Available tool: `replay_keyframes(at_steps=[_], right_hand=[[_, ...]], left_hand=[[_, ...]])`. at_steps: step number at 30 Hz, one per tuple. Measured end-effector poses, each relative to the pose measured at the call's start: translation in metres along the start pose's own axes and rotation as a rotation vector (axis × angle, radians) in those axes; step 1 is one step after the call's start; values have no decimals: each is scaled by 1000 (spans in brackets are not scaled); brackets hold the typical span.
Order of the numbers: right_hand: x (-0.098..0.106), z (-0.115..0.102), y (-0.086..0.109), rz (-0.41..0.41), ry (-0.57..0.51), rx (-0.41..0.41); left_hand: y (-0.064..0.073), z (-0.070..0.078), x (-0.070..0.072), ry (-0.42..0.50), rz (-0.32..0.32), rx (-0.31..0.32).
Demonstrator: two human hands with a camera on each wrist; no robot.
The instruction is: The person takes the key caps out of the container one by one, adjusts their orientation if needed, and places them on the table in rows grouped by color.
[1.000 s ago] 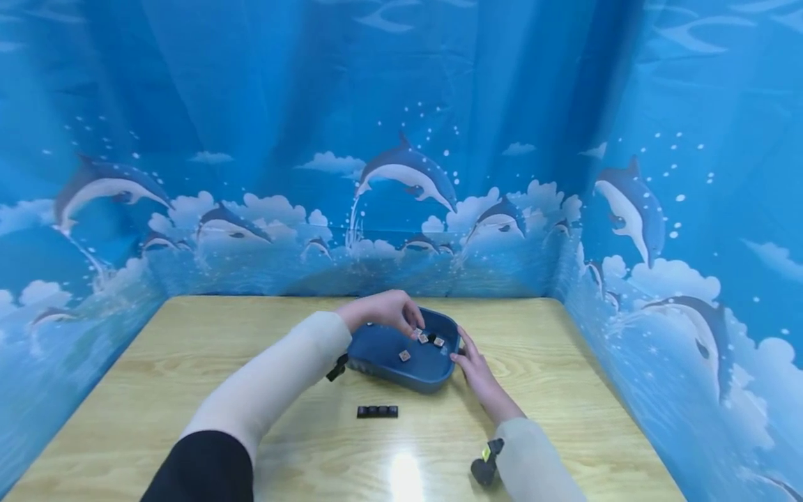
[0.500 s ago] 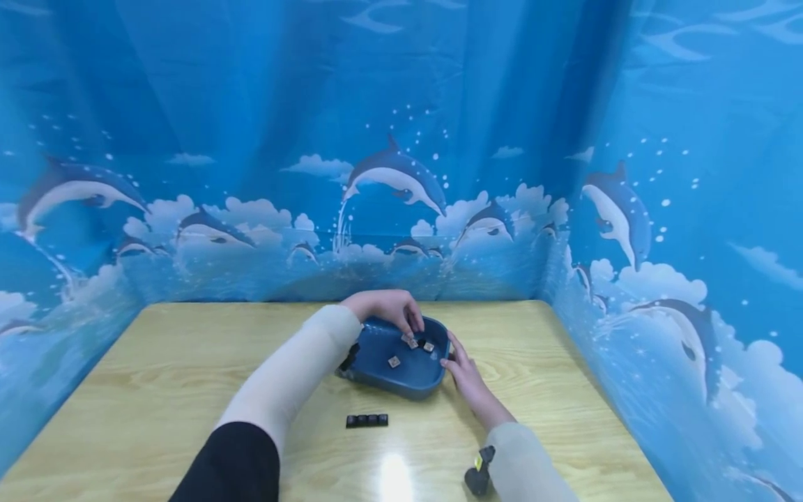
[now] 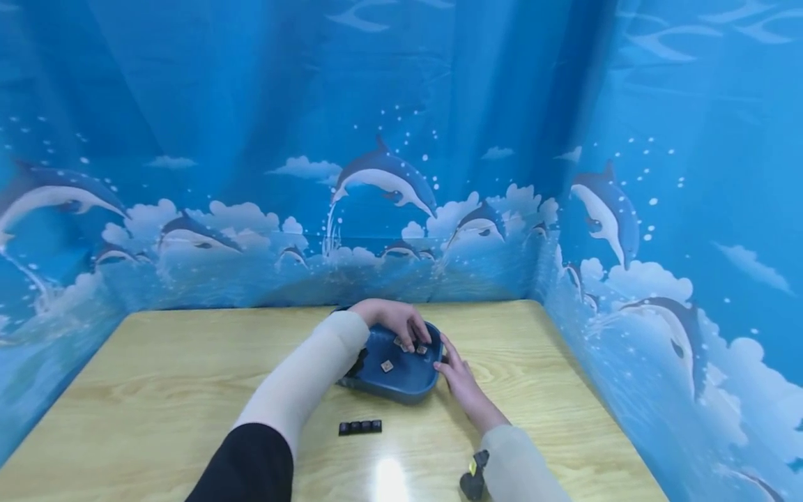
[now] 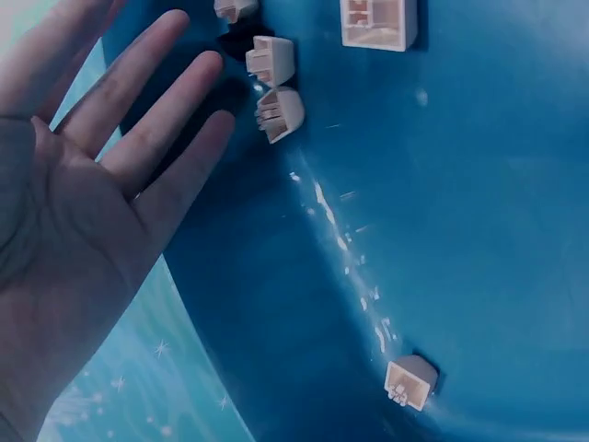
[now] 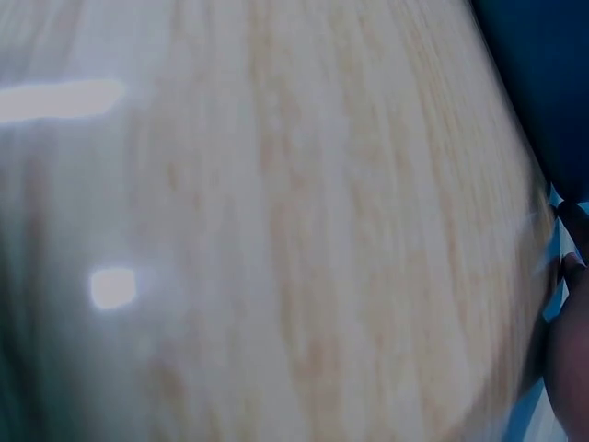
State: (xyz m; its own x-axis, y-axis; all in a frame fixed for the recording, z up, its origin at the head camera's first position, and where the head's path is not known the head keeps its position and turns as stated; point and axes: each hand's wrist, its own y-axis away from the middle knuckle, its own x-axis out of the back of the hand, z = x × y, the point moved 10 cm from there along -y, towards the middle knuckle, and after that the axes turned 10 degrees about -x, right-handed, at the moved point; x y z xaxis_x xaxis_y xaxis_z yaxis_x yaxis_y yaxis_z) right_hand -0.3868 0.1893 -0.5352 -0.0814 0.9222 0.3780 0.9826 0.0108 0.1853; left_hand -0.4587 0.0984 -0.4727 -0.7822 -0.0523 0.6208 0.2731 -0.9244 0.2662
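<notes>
My left hand (image 3: pixel 398 319) reaches over a dark blue tray (image 3: pixel 401 396), fingers pointing down at a cluster of small keycaps. The left wrist view shows its fingers extended, fingertips beside a pale keycap (image 4: pixel 271 60) and a black keycap (image 4: pixel 241 39) near the wall; the thumb is out of that view. Another pale keycap (image 3: pixel 387 365) lies apart on the tray floor, and one more (image 4: pixel 411 380) sits close to a corner. With thumb at the rim and fingers along the outside, my right hand (image 3: pixel 465 390) holds the tray's right end.
A short row of black keycaps (image 3: pixel 360 427) lies in front of the tray on the wooden table (image 3: pixel 188 404). A blue dolphin-print curtain (image 3: pixel 389 230) hangs behind the table and along its right side.
My left hand has shifted right within the tray, its fingers now spread over the right-hand keycaps and covering the black one. The right hand stays on the tray. The head view has swung slightly.
</notes>
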Motion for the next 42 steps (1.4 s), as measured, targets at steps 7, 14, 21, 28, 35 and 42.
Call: replay_keyframes(at_steps=[7, 14, 21, 28, 35, 42], right_hand=[[-2, 2, 2, -8, 1, -48], [-1, 3, 4, -5, 18, -83], [0, 4, 4, -7, 19, -68], [0, 4, 3, -2, 33, -57], [-1, 5, 2, -11, 26, -59], [-2, 6, 3, -8, 20, -83]], left_hand=[[-1, -8, -3, -48, -1, 57], [-3, -10, -8, -70, -34, 68], [-10, -10, -14, -115, -61, 107], [-12, -9, -19, -162, -106, 140], [-14, -13, -23, -179, -148, 160], [-18, -16, -30, -221, -210, 166]])
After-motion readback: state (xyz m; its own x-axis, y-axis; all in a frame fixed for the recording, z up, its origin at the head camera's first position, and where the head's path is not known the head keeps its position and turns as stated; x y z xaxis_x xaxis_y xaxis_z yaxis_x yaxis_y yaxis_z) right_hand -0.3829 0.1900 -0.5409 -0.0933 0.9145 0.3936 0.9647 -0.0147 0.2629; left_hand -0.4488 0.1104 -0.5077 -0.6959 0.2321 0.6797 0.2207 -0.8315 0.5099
